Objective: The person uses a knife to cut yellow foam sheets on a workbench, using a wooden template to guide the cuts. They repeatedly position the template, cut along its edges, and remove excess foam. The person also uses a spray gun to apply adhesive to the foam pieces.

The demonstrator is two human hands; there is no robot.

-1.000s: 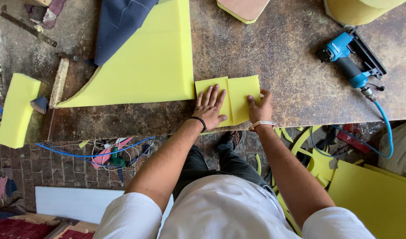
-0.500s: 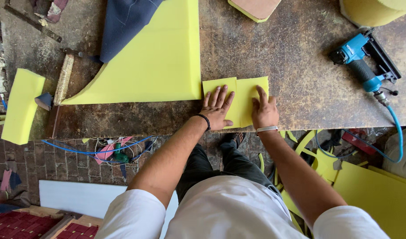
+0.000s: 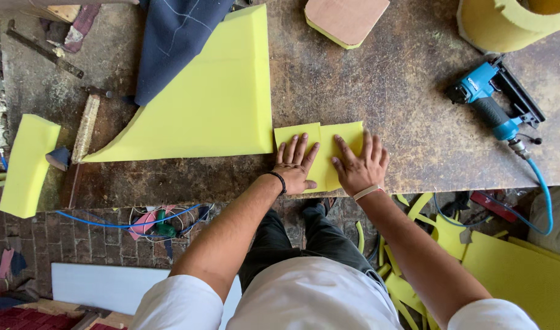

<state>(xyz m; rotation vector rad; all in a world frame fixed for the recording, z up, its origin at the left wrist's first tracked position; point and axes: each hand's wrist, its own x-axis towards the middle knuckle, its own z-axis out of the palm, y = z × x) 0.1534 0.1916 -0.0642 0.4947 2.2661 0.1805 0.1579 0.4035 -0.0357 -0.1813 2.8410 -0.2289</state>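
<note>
Two small yellow foam pieces (image 3: 329, 139) lie side by side at the near edge of the worn brown workbench (image 3: 365, 85). My left hand (image 3: 295, 164) lies flat on the left piece, fingers spread. On the right piece rests my right hand (image 3: 360, 166), also flat, palm down. Neither hand grips anything. A large yellow foam sheet (image 3: 213, 104) with a slanted cut edge lies just left of the small pieces.
A dark blue cloth (image 3: 173, 36) overlaps the large sheet. A blue pneumatic stapler (image 3: 497, 101) with hose lies at right. A foam roll (image 3: 512, 21) and a foam-backed wooden pad (image 3: 346, 18) sit at the back. A foam block (image 3: 26, 165) hangs off the left; scraps cover the floor.
My right hand has slid from the right edge fully onto the right foam piece. The left hand stays pressed on the left piece.
</note>
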